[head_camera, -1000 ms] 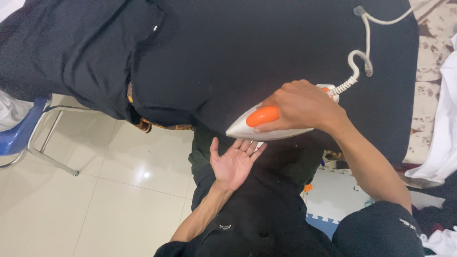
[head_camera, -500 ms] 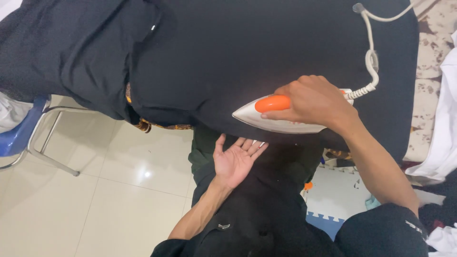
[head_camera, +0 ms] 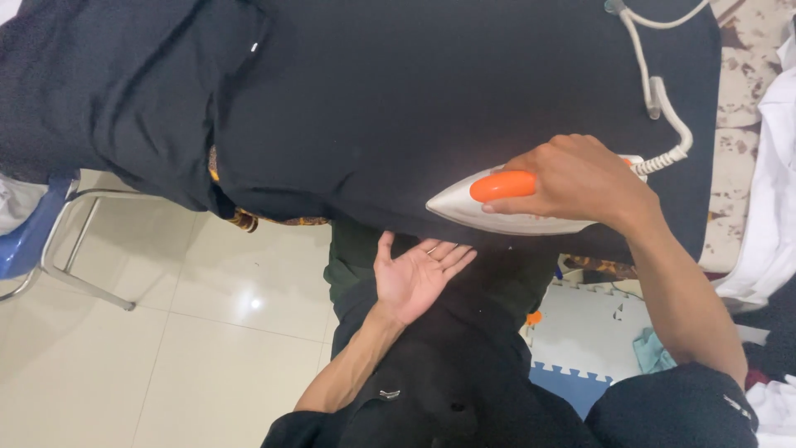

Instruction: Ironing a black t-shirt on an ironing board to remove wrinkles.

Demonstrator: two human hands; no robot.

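From the head camera I look straight down at a black cloth (head_camera: 431, 91) spread flat over the tabletop (head_camera: 738, 108). It lies smooth in the middle, so the iron can slide on it. On the left side the cloth hangs over the edge in soft folds.

My right hand (head_camera: 580, 178) is wrapped tight around the orange handle (head_camera: 502, 186) of the iron (head_camera: 506, 216). The fingers are curled shut over it. The iron is white and sits flat on the cloth near the front edge, with its pointy tip facing left. Its white cord (head_camera: 659, 91) runs up and away from the back of the iron, so it is not under the hot part.

My left hand (head_camera: 414, 278) is wide open, palm up, and holds nothing. It is just below the edge of the cloth, near the tip of the iron but not touching it. I think it stays low there to keep away from the heat.

A small white tag (head_camera: 254, 47) shows on the cloth at the upper left. I cannot tell what is on it.

Down below are a shiny tile floor (head_camera: 191, 332), a chair (head_camera: 50, 249) with a blue seat and metal legs at the left, and a foam mat (head_camera: 580, 332) at the right. White cloth (head_camera: 771, 199) is piled at the far right.
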